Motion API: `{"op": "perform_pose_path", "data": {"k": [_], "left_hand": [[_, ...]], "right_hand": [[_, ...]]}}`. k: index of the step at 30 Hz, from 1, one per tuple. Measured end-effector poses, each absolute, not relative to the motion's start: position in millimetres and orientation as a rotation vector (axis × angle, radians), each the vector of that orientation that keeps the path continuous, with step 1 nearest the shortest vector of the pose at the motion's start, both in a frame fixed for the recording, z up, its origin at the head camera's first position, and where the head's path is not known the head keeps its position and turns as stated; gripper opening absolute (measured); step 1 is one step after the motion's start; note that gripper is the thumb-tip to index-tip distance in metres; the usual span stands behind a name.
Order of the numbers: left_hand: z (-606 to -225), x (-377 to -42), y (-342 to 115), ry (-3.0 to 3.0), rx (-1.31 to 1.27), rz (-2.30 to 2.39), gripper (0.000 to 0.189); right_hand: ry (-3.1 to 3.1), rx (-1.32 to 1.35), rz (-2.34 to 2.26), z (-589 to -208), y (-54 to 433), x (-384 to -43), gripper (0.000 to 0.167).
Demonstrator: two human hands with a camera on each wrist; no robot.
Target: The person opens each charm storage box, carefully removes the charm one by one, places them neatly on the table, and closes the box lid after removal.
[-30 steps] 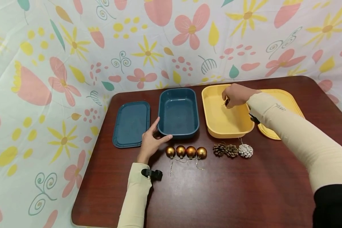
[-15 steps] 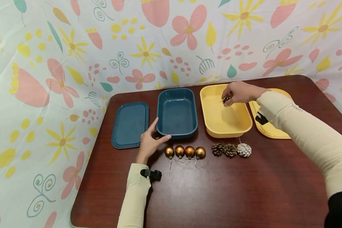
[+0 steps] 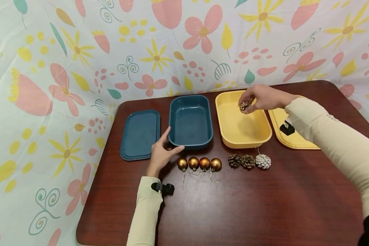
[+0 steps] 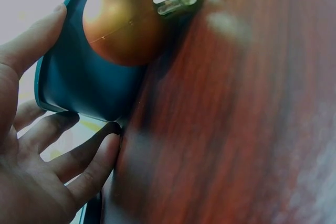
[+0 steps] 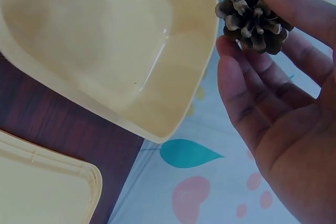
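Note:
My right hand (image 3: 259,97) pinches a brown pine cone (image 5: 254,20) between thumb and fingertips. In the head view the held cone overlaps the yellow container (image 3: 244,128), which has nothing visible inside. My left hand (image 3: 162,152) rests with spread fingers and thumb about the near left corner of the empty blue container (image 3: 190,124). Its fairly straight fingers (image 4: 84,177) touch the container's wall in the left wrist view. Several gold ball ornaments (image 3: 204,163) with strings lie in a row in front of the blue container.
Two brown pine cones (image 3: 248,161) and a white one (image 3: 263,161) lie before the yellow container. A blue lid (image 3: 140,135) is on the left, a yellow lid (image 3: 295,138) on the right, partly under the right forearm. A flower-patterned cloth (image 3: 160,44) hangs behind the table (image 3: 249,205).
My right hand has turned and shifted slightly to the right over the yellow container, bringing the pine cone more into sight. My left hand stays at the blue container.

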State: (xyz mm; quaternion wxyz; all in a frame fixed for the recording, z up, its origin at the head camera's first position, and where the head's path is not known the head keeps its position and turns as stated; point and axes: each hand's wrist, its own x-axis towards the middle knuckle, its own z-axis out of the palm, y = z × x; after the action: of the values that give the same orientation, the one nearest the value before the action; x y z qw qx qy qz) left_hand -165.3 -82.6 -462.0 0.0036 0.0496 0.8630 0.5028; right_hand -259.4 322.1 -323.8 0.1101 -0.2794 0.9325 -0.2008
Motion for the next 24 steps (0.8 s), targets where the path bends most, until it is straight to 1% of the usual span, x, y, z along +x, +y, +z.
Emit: {"op": "perform_pose_path", "data": {"k": [6, 15, 24], "left_hand": [[-461.7, -165.1, -82.4, 2.704, 0.148, 1.566, 0.093], [-462.8, -166.6, -83.4, 2.706, 0.15, 1.558, 0.092], [-461.6, -166.1, -83.2, 2.693, 0.16, 1.581, 0.092]], "right_hand": [[2.776, -0.806, -0.616, -323.8, 327.0, -252.5, 0.032], [2.791, -0.831, -0.775, -319.9, 337.1, -237.7, 0.032], [2.771, -0.843, -0.904, -311.0, 347.4, -221.5, 0.036]]}}
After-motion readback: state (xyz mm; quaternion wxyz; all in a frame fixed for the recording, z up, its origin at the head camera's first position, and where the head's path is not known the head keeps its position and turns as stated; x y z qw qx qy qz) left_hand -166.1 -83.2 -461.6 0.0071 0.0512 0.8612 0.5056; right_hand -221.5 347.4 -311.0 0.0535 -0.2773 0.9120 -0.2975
